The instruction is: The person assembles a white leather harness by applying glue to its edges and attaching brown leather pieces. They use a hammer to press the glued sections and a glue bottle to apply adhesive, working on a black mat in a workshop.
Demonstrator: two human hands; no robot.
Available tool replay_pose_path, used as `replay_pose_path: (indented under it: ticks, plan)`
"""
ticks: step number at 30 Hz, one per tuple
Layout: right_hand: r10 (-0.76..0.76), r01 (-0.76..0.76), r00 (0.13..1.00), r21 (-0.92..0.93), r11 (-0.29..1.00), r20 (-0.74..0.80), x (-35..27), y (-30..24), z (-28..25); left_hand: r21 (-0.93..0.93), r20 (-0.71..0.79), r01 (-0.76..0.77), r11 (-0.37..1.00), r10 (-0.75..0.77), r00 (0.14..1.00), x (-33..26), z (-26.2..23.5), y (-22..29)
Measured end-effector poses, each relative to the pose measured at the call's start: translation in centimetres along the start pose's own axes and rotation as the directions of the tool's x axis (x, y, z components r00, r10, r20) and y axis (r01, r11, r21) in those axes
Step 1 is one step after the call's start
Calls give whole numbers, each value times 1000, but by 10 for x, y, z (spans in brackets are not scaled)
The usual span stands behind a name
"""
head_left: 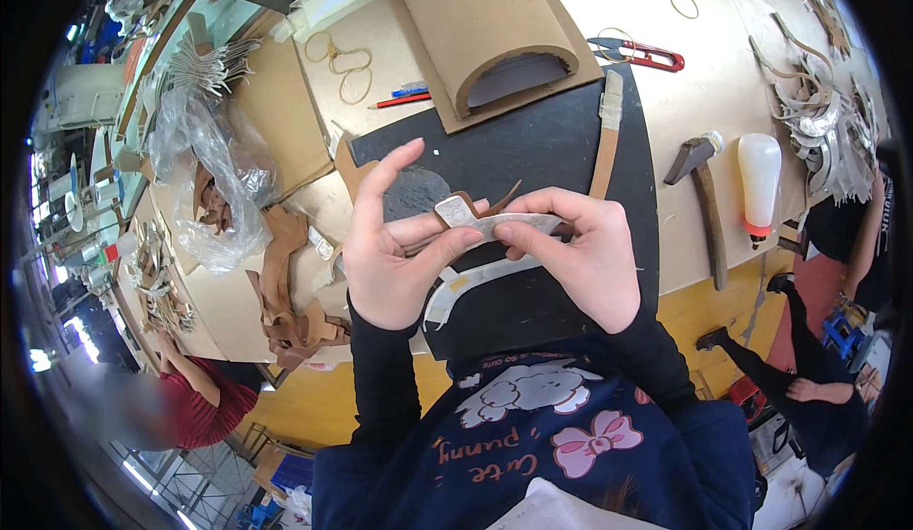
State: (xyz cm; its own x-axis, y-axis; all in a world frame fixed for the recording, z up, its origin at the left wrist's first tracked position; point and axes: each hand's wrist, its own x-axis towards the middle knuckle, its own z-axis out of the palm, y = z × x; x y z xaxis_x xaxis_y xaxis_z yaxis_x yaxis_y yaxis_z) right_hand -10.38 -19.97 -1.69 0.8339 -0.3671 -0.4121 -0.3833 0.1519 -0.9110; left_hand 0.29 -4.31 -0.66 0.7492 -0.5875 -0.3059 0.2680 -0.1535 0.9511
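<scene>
Between both hands, over a black work mat [533, 311], is a curved leather strip [504, 220] with a pale grey-white back and a brown side. My left hand [395, 254] pinches its left part with the thumb against the fingers, while the index finger points up. My right hand [590, 250] grips the right part between thumb and bent fingers. A narrow brown tail [502, 199] sticks up from the strip. Below it, a second pale curved piece [452, 292] lies on the mat, partly covered by my right hand. A dark grey round patch [416, 192] shows behind my left fingers.
A cardboard holder [495, 17] stands at the mat's far edge. To the right are a brush [609, 135], red-handled snips [651, 57], a hammer [706, 197] and a white bottle [759, 183]. Brown leather pieces [281, 264] and a plastic bag [219, 216] lie left. Other people are on both sides.
</scene>
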Motion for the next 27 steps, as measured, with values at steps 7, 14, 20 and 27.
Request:
replay_pose_path:
  ticks: [7, 14, 20, 27]
  plan:
    - [-18, 14, 999, 123, 992, 34, -1, 2, 2, -52, -18, 56, 997, -57, 998, 0, 0, 9]
    - [-136, 134, 991, 89, 987, 17, -4, 9, -2, 60, 71, 74, 995, -78, 994, 1, -8, 19]
    - [-118, 36, 983, 481, 876, 141, 5, 24, -11, -10, 21, 73, 997, -73, 997, 1, -13, 18]
    - [-7, -269, 937, 733, 625, 350, 6, 23, -3, 3, 39, 120, 993, -120, 992, 0, -12, 18]
